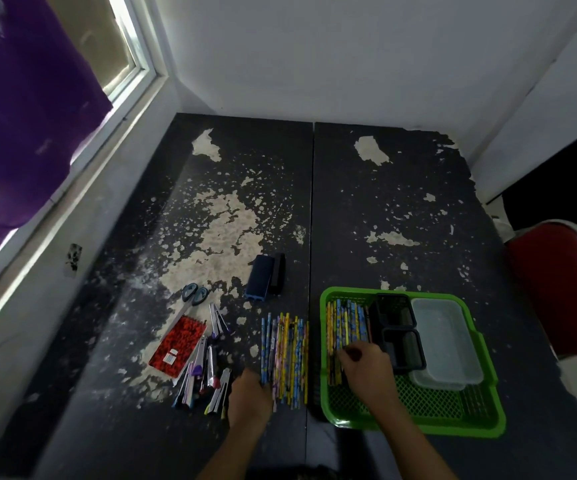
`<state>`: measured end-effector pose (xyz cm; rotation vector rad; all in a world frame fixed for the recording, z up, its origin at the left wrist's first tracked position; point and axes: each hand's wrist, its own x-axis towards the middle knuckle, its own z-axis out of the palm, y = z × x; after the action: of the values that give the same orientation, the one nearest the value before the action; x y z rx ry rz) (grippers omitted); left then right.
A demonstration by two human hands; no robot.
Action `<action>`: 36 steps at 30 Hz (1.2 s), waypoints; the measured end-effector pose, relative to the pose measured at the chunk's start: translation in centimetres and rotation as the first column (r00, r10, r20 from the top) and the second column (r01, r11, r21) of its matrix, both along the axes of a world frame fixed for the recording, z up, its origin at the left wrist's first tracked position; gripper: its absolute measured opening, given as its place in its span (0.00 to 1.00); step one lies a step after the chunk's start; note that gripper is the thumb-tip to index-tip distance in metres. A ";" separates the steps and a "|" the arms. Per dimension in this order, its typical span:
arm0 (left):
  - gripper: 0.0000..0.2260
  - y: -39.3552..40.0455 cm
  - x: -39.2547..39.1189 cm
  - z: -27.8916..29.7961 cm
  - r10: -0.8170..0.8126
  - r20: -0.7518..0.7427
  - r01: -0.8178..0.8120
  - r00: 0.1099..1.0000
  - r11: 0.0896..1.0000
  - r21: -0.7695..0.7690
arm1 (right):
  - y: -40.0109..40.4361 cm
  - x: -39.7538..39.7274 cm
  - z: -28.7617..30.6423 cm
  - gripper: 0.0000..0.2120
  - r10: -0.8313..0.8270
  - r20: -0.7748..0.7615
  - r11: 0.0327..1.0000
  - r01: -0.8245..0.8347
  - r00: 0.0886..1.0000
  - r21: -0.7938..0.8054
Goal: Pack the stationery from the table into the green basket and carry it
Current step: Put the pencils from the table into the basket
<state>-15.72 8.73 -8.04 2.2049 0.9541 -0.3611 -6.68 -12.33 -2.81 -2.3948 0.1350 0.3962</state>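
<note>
Item: green plastic mesh basket (415, 403), on the black peeling worktop (384, 202) at my 1 o'clock. Contents: a row of patterned yellow-and-blue pencils (347, 323) along its 9 o'clock wall, a black two-compartment organiser (399, 332) beside them, a clear lidded plastic box (444, 341) at 3 o'clock.

Item: my right hand (366, 370), in the basket over the near ends of the packed pencils, fingers curled; whether they gripped a pencil I could not tell.

Item: my left hand (249, 396), at the near ends of the loose patterned pencils (285, 355) just left of the basket, fingers hidden, grip unclear.

Outstanding, 10 to 11 o'clock: red patterned spiral notebook (178, 346), heap of assorted pens (204, 372), grey-handled scissors (193, 296), blue and black board erasers (266, 284).

Handling note: pencils probably best gathered in small bundles, ends squared, laid parallel to the packed row so they would not roll or cross.
</note>
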 end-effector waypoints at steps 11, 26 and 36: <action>0.05 -1.1 3.0 6.6 0.137 0.356 -0.040 0.924 0.963 -0.266 | 1.8 0.5 3.9 0.05 -0.003 0.099 0.983 -0.015 0.995 0.182; 0.03 -2.3 2.3 6.8 -0.042 0.360 0.094 0.932 0.987 -0.128 | 0.7 1.1 1.2 0.18 -0.032 0.011 0.999 0.032 0.999 0.026; 0.07 1.1 -1.0 2.0 -0.173 -0.073 0.175 0.982 0.984 0.031 | 1.8 2.6 1.0 0.06 0.110 -0.138 0.916 -0.154 0.984 -0.370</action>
<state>-16.74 9.81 -6.06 2.3302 0.8120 -0.5077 -4.05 -10.53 -1.78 -2.7733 0.1089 0.6202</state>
